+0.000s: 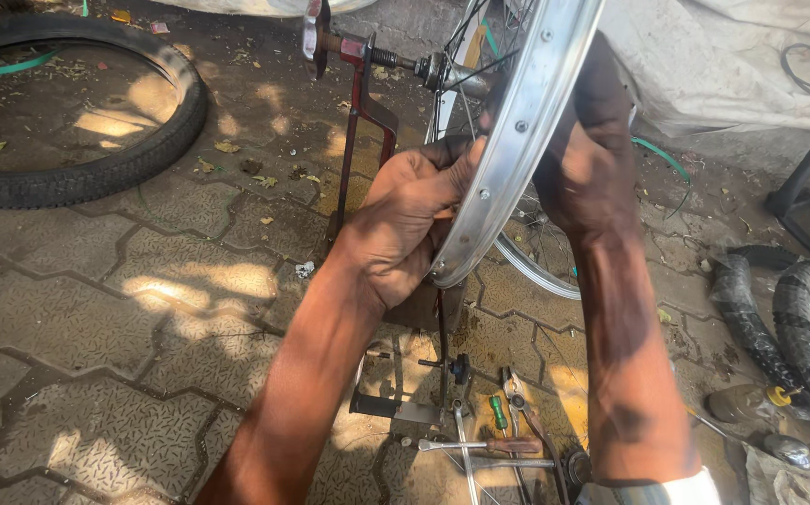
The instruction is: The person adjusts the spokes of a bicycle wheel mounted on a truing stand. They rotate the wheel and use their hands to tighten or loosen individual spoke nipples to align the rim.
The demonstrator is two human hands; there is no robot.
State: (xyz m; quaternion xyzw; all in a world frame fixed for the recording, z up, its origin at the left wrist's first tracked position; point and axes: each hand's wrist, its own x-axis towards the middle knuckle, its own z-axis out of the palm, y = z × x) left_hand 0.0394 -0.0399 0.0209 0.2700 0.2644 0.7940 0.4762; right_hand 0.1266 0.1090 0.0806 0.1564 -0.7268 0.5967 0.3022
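Two hands on one rim [517,140]: bare silver bicycle wheel, no tyre, mounted upright by its axle [405,61] on a red stand [367,112] over patterned paving [96,309]. Left hand [405,224] grips the rim's near edge, fingers curled tight around it, thumb side on the outer face. Right hand [582,159] sits behind the rim on the spoke side; its fingers are hidden by the metal, so cannot tell how closed they are or what they pinch. Spokes [536,243] show below the right wrist. Loose tools [508,421] lie on the ground under the forearms: pliers, a green-handled driver, a spanner, other bits too small to name. Black tyre [78,122] lies flat far left, well apart; two more tyre pieces [797,318] far right, a small bottle [741,402] near them. Risks, as judged: fingers between spokes could get nipped if the wheel turns; uneven pull from the left grip could tip the stand or push the rim out of true; tools underfoot could be kicked or trip the person.
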